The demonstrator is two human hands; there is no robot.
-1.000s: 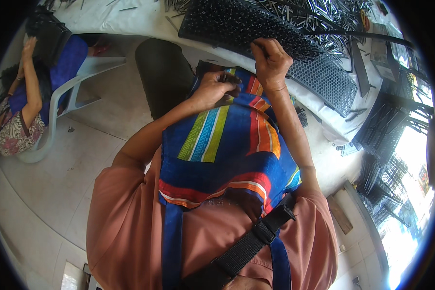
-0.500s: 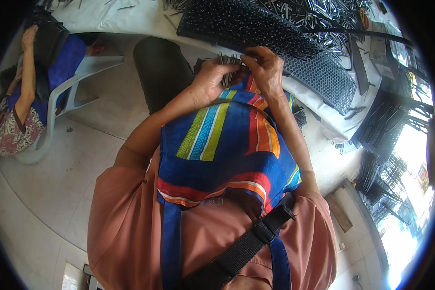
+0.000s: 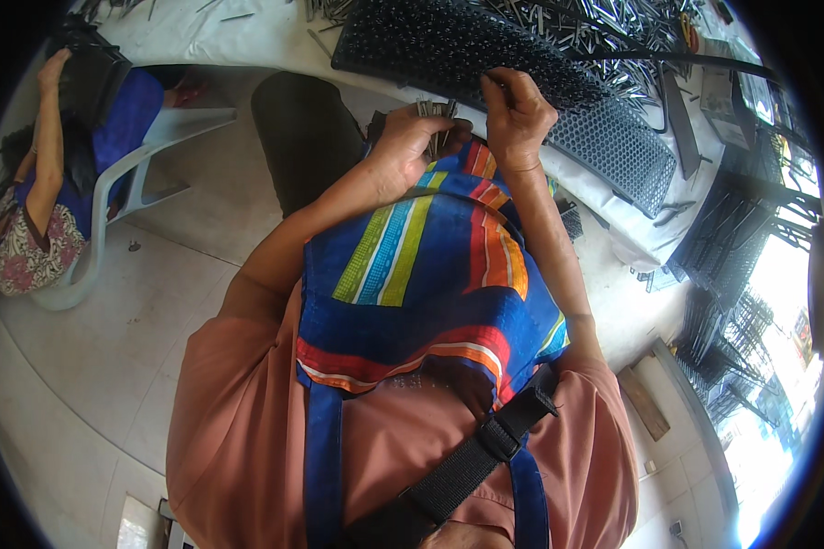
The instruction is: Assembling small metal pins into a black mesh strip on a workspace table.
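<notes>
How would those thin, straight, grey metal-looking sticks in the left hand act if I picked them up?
The sticks are probably stiff: they poke up straight from the left hand. They seem light, since one hand holds the bunch. They might slide apart, because they look loose and lean different ways.

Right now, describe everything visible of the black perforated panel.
The black perforated panel looks long and rigid, material unclear. Honeycomb-like holes show bare at its right end; the rest bristles with small pieces. It lies aslant near the edge of the white-covered table. Whether the right hand touches it is unclear.
</notes>
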